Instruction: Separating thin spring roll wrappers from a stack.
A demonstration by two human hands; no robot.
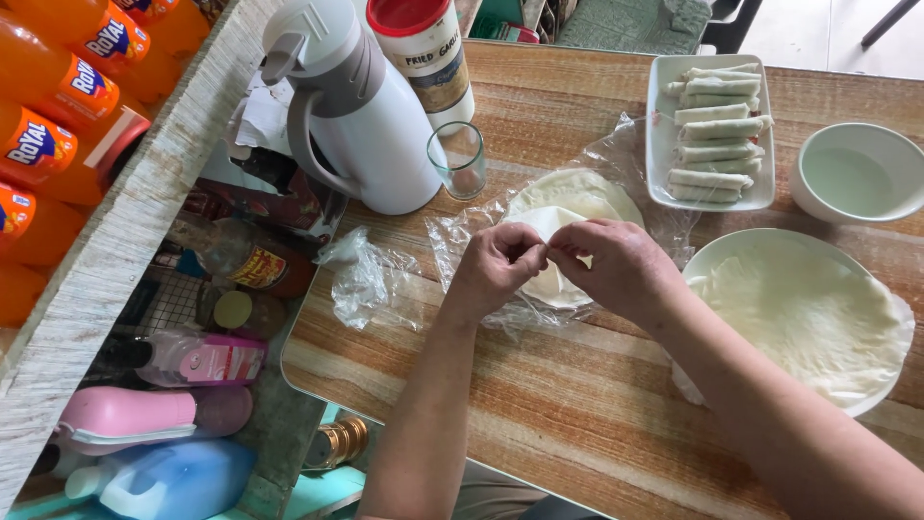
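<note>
At the middle of the frame, the left hand (496,265) and the right hand (616,262) meet, each grip pinched on the edge of a thin white wrapper (556,223) lifted from a stack lying on clear plastic (462,241). The worktop (558,404) is streaked brown wood. At right sits a round plate (770,248) with a spread wrapper; upper right, a white tray (664,144) of rolled rolls and a bowl (857,173). Upper centre stand a white jug (375,125), a glass (459,159) and a jar (428,53). Orange bottles (58,87) fill the upper left.
</note>
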